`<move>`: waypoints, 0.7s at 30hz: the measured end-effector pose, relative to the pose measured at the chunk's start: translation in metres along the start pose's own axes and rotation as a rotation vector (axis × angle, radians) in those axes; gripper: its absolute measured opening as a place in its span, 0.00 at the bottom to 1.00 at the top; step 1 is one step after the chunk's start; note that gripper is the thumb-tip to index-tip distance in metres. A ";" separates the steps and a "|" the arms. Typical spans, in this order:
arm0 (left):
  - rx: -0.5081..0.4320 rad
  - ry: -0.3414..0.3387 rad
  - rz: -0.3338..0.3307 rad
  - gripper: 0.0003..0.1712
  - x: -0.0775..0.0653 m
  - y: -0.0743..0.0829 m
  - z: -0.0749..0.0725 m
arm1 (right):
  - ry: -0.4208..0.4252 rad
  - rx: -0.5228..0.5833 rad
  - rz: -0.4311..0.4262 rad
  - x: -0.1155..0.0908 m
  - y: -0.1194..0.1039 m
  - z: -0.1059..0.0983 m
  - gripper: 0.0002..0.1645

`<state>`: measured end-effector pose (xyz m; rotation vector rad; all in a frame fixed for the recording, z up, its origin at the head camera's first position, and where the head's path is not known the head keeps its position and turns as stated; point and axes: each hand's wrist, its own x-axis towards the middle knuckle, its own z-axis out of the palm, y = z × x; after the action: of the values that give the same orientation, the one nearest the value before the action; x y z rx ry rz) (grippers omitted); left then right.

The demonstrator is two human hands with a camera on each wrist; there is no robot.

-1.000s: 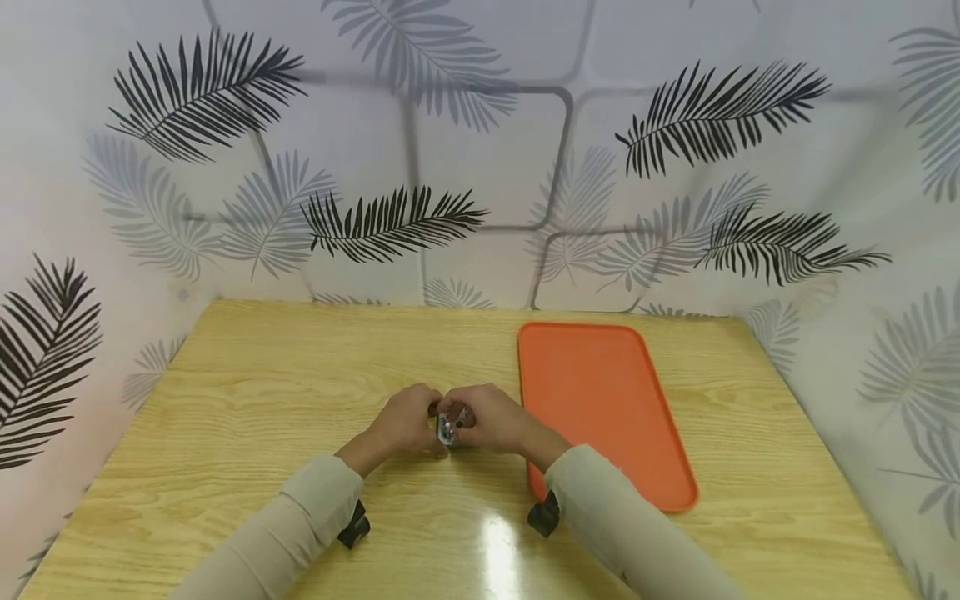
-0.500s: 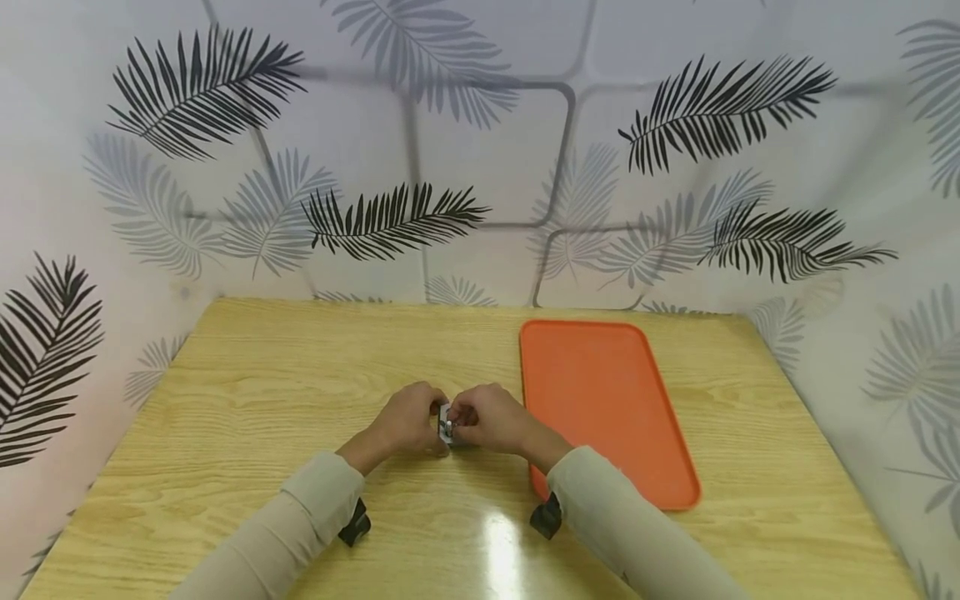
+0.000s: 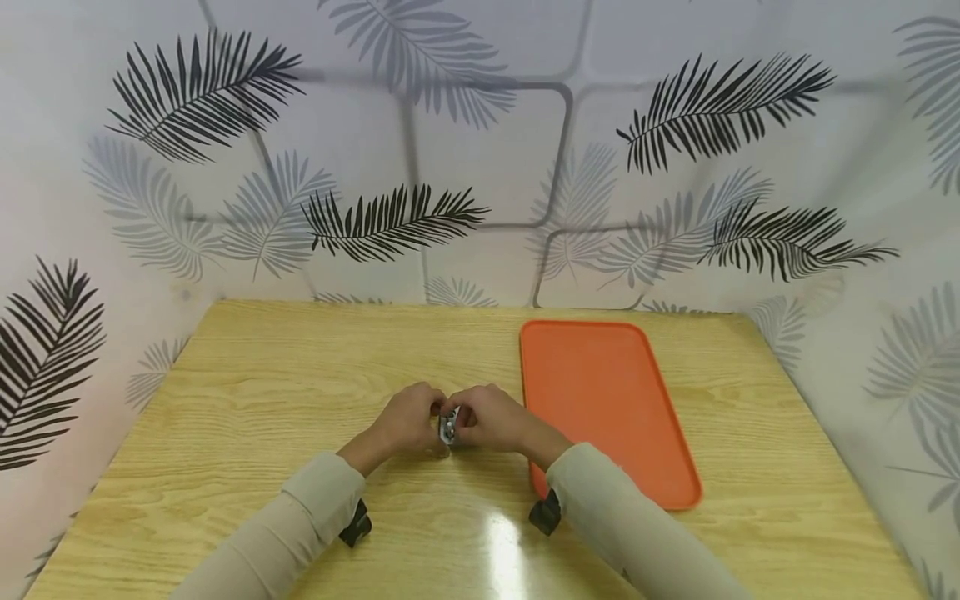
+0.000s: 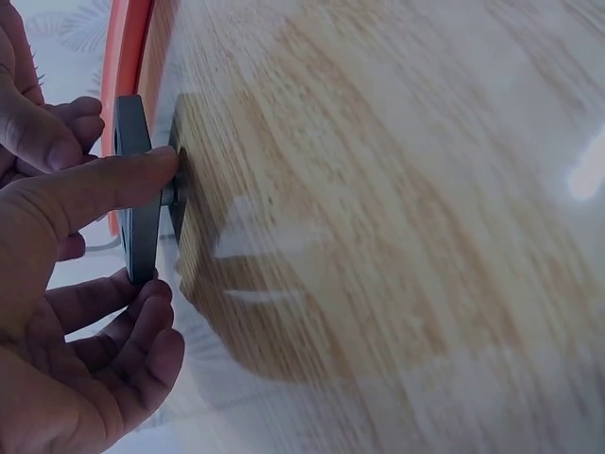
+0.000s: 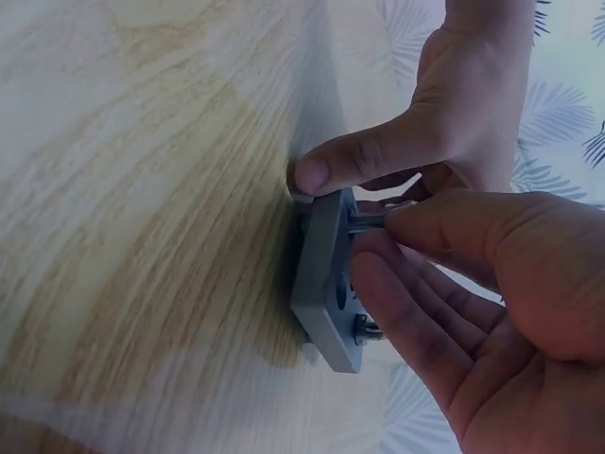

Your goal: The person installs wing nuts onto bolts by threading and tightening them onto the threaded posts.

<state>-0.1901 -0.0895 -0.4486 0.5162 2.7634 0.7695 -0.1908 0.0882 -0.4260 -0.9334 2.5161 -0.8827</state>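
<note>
A small grey plate [image 5: 326, 284] with a round hole stands just above the wooden table. My left hand [image 3: 405, 419] grips it by its edges, thumb on one side and fingertips opposite, as the left wrist view shows. Two threaded bolts stick out of the face turned to my right hand [image 3: 491, 421]. Thumb and fingers of that hand pinch the end of one threaded bolt [image 5: 367, 221] in the right wrist view; whether a nut is between them is hidden. The other bolt [image 5: 369, 328] stands free nearer the plate's far end. A bolt head [image 4: 170, 194] shows on the plate's table side.
An orange-red tray [image 3: 600, 400] lies on the table to the right, partly behind the right forearm. Behind the wooden table [image 3: 300, 358] hangs a pale cloth [image 3: 480, 167] with a leaf pattern. Dark wrist mounts sit under both sleeves.
The right fingers have shifted slightly at the bolt, drawing back and then reaching over the plate again. The left hand and the plate stay nearly where they were.
</note>
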 end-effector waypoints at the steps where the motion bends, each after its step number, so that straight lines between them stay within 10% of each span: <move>1: -0.001 0.001 0.003 0.27 0.000 0.000 0.001 | 0.011 -0.008 0.002 0.000 0.000 0.001 0.13; 11: -0.012 0.009 0.013 0.26 0.001 -0.003 0.004 | 0.176 -0.092 0.048 -0.002 0.001 0.014 0.11; 21: -0.023 -0.008 -0.009 0.31 0.000 -0.001 0.000 | 0.148 -0.152 -0.047 -0.003 -0.004 0.004 0.09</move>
<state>-0.1908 -0.0902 -0.4496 0.5017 2.7444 0.7940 -0.1852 0.0860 -0.4259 -1.0112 2.7300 -0.8098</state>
